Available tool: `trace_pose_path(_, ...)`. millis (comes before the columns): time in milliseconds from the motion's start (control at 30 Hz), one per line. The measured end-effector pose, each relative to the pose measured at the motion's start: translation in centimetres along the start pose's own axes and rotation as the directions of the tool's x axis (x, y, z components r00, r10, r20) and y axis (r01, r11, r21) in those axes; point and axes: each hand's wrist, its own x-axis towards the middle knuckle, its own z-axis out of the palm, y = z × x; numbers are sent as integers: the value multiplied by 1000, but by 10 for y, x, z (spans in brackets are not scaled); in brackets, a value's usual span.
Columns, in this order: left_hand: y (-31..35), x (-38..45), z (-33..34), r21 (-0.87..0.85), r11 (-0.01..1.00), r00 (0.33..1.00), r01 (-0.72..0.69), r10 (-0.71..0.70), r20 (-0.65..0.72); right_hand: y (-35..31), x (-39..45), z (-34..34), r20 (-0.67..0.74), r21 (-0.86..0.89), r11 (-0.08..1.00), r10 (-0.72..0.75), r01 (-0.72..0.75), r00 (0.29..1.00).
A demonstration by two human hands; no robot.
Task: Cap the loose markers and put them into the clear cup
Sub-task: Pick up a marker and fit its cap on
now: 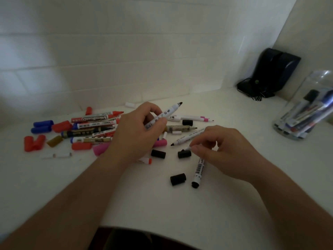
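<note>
Holding an uncapped black whiteboard marker [163, 116] above the tabletop [225, 204], the left hand [138, 134] grips its light, stiff barrel; the right hand [221, 152] pinches a small black cap [184, 153], probably slippery.

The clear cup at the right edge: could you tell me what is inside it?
The clear cup holds several markers leaning inside, some with dark caps. Blur and overlap hide their exact number.
</note>
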Motion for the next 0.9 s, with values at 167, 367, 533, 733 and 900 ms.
trace_pose_path(167, -1, 1, 0, -19, 1000, 999, -5, 4, -38, -27, 26, 27, 136, -309, 945, -65, 104, 989)
trace_pose_path(367, -3, 2, 1, -16, 1000, 997, -5, 4, -81, -54, 42, 66, 176, -551, 813, -105, 186, 979)
trace_pose_path(533, 0, 0, 1, -41, 999, 997, -10, 7, -75, -38, 34, 19, 142, -186, 983, 33, -6, 989)
trace_pose_path(733, 5, -6, 10, 64, 995, 997, -76, 74, 27, -7, 27, -19, -139, 922, 386, 358, -11, 923)
trace_pose_path(900, 15, -8, 18, 111, 977, 983, -182, 179, 39, -15, 36, -9, -24, 1000, -3, 551, 31, 834)
